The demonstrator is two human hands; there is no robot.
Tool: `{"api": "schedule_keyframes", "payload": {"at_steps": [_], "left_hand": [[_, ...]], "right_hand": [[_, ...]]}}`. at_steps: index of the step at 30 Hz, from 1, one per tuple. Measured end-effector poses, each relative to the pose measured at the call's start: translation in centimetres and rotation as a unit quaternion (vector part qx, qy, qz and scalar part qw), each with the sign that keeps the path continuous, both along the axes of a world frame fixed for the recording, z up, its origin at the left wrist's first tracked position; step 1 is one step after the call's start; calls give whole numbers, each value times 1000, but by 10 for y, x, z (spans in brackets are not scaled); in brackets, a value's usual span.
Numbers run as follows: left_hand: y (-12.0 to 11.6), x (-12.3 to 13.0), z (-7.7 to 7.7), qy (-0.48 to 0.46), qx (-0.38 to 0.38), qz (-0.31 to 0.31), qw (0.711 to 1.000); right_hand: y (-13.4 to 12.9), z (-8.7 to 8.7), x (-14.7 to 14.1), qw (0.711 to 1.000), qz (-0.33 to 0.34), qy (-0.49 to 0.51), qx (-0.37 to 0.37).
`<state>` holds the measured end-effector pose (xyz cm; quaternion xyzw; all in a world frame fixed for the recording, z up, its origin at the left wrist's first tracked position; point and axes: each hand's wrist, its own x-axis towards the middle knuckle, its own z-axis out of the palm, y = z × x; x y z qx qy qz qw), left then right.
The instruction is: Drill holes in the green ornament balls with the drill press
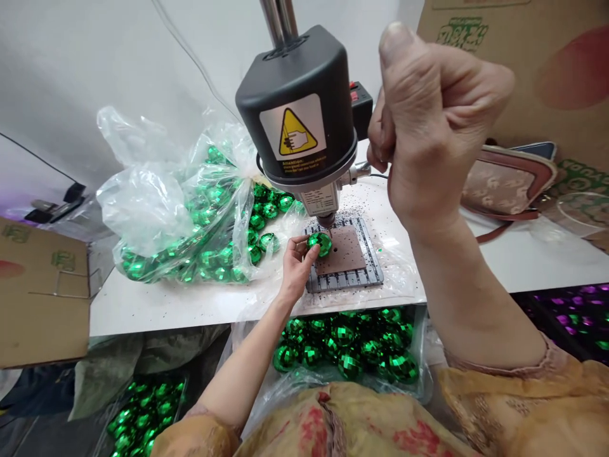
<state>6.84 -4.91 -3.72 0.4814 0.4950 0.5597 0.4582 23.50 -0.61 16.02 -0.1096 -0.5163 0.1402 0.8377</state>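
Observation:
My left hand point(299, 270) pinches a shiny green faceted disco ball point(320, 244) between thumb and fingers. The ball is under the chuck point(327, 219) of a black drill press point(295, 108), over the left part of a brown board point(349, 249) on the slotted metal base point(345, 282). Whether the drill bit touches the ball cannot be made out. Raised close to the camera, my right hand point(428, 120) is closed in a fist beside the press's silver lever hub point(358, 172). What its fingers wrap round is hidden.
Left of the press, a clear plastic bag point(147, 209) spills green balls onto the white table point(157, 311). A lined bin of green balls point(349, 346) sits below the table edge. A pinkish bag point(504, 184) and cardboard box point(537, 63) stand right; dark shavings surround the base.

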Motion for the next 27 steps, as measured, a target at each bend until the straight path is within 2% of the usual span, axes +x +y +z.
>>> {"api": "schedule_keyframes", "payload": {"at_steps": [6,11,17,24,27], "left_hand": [[9,5,-5,31,27,-11,999],[12,8,-11,57,31,-29,997],[15,6,-9,89,51,-57,993],[18,3,-11,139,46,-45,988],[17,3,-11,162,50,-46,984]], "right_hand": [[1,-1,1,999,-31,-15,-8],[-3,-1,3,991,-83,-61,-84],[-7,1,2,995,-56,-45,-62],[-6,2,1,987,-104,-65,-103],[-4,1,2,987,-111,-73,-92]]}}
